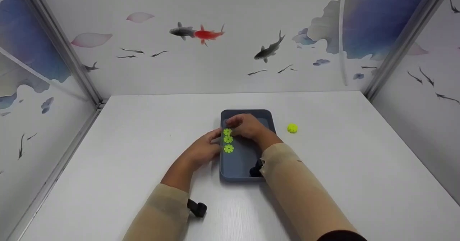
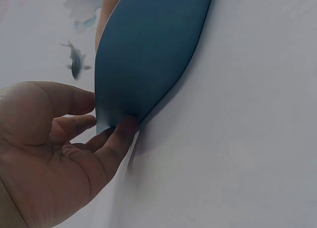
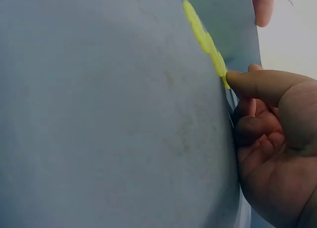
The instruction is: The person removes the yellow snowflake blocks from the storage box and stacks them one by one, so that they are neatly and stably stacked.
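A grey-blue tray (image 1: 243, 167) lies on the white table. Several yellow-green notched plastic discs (image 1: 229, 148) form a row along its left side. My right hand (image 1: 247, 126) reaches into the tray's far part. In the right wrist view its thumb and finger pinch the disc (image 3: 227, 83) at the end of the row, with the other fingers curled against the tray wall. From outside, my left hand (image 1: 204, 149) holds the tray's left side; the left wrist view has the thumb at the rim and fingertips low on the outer wall (image 2: 148, 45).
Another yellow-green piece (image 1: 292, 128) lies on the table (image 1: 323, 162) to the right of the tray. Printed panels with fish and leaves stand at the back and both sides. A black wrist camera (image 1: 197, 209) sticks out from the left sleeve.
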`<state>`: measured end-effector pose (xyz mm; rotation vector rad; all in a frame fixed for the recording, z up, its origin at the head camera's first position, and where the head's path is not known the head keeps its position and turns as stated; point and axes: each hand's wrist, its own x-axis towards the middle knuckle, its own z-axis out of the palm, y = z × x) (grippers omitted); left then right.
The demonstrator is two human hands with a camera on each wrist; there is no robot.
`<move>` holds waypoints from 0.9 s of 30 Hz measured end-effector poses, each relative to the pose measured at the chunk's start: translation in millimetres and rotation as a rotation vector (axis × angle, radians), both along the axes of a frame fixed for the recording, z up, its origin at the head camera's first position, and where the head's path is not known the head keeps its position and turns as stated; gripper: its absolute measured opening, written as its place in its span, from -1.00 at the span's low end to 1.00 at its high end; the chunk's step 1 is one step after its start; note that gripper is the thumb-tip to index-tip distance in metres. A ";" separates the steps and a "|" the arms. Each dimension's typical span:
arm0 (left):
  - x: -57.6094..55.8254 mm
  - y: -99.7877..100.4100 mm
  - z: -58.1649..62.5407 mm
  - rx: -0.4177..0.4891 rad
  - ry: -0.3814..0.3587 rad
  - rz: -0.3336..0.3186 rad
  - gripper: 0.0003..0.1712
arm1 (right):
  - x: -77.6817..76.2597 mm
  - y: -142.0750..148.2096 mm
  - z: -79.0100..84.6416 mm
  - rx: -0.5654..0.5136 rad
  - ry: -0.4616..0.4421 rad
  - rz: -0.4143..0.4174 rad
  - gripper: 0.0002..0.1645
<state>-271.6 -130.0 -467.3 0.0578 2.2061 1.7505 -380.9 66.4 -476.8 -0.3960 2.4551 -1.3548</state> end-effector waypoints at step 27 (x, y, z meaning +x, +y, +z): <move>-0.7 1.8 -1.1 0.092 -0.044 -0.019 -0.07 | -1.9 0.2 0.2 0.133 0.052 -0.064 -0.55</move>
